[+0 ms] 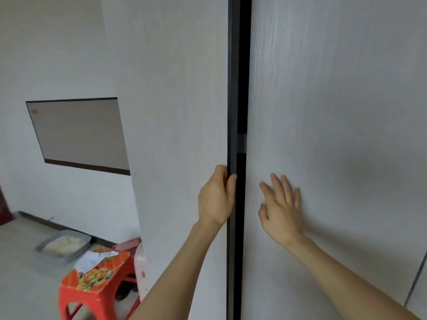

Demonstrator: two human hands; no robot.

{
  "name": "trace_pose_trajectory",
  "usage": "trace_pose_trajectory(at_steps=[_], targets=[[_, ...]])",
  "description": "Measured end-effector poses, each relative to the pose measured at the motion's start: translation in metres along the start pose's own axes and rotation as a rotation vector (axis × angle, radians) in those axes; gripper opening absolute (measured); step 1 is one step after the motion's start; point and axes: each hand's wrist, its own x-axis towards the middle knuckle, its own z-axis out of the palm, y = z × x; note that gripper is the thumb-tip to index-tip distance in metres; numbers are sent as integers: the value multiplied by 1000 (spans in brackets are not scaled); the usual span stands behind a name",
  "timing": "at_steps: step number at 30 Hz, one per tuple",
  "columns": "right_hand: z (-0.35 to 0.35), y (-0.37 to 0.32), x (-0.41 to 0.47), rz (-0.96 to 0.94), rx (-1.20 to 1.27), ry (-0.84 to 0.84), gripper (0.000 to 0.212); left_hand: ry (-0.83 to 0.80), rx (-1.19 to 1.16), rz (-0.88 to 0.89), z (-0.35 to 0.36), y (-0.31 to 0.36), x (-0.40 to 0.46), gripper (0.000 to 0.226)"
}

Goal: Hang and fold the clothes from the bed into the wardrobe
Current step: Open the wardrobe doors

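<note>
Two tall white wardrobe doors fill the view. A narrow dark gap (241,93) runs between the left door (180,112) and the right door (335,100). My left hand (216,197) grips the dark inner edge of the left door, fingers curled round it. My right hand (280,205) lies flat against the right door, fingers straight and spread. No clothes or bed are in view, and the wardrobe's inside is hidden in the dark gap.
A red plastic stool (97,285) with a printed top and a paper on it stands on the floor at lower left, close to the wardrobe's side. A grey tray (63,247) lies on the floor by the wall. A framed grey panel (78,132) is set in the wall.
</note>
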Motion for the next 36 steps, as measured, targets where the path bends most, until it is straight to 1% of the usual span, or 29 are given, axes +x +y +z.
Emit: trace_pose_trajectory(at_steps=[2, 3, 4, 6, 8, 11, 12, 14, 16, 17, 20, 23, 26, 29, 31, 32, 33, 34, 36], targets=[[-5, -25, -15, -39, 255, -6, 43, 0, -40, 30, -26, -4, -16, 12], [-9, -40, -23, -73, 361, -35, 39, 2, -51, 49, -42, -6, -24, 11], [-14, -55, -31, -114, 442, -53, 39, 1, -58, 69, -58, -8, -32, 10], [-23, -90, -46, -197, 568, -31, 40, -4, -82, 96, -88, -13, -48, 10], [-25, -125, -59, -259, 695, -35, 35, 2, -118, 93, -119, -18, -64, 11], [-25, -187, -75, -315, 799, -51, 36, 50, -102, 48, -171, -27, -84, 25], [-24, -203, -79, -334, 819, -56, 39, 72, -99, 34, -186, -32, -90, 26], [-21, -242, -88, -388, 876, -89, 47, 133, -79, 2, -222, -46, -104, 20], [-16, -275, -93, -429, 860, -127, 55, 189, -45, -39, -252, -63, -116, 15], [-12, -288, -96, -449, 847, -151, 59, 210, -31, -68, -263, -70, -121, 18], [-8, -345, -93, -532, 836, -215, 60, 258, 94, -129, -305, -103, -131, 38], [-2, -387, -82, -605, 754, -320, 65, 238, 140, -222, -336, -127, -128, 54], [1, -417, -70, -619, 640, -447, 69, 219, 153, -337, -363, -146, -121, 58], [4, -435, -61, -638, 580, -530, 67, 158, 151, -396, -379, -160, -117, 63], [5, -438, -59, -640, 564, -547, 62, 145, 151, -409, -378, -165, -120, 68], [6, -436, -58, -646, 567, -537, 58, 171, 171, -414, -374, -166, -124, 69], [7, -432, -58, -650, 574, -517, 55, 230, 214, -407, -369, -166, -130, 67], [9, -423, -58, -639, 583, -498, 51, 316, 275, -364, -361, -165, -136, 62], [13, -402, -58, -596, 609, -468, 45, 490, 437, -198, -343, -161, -150, 50]])
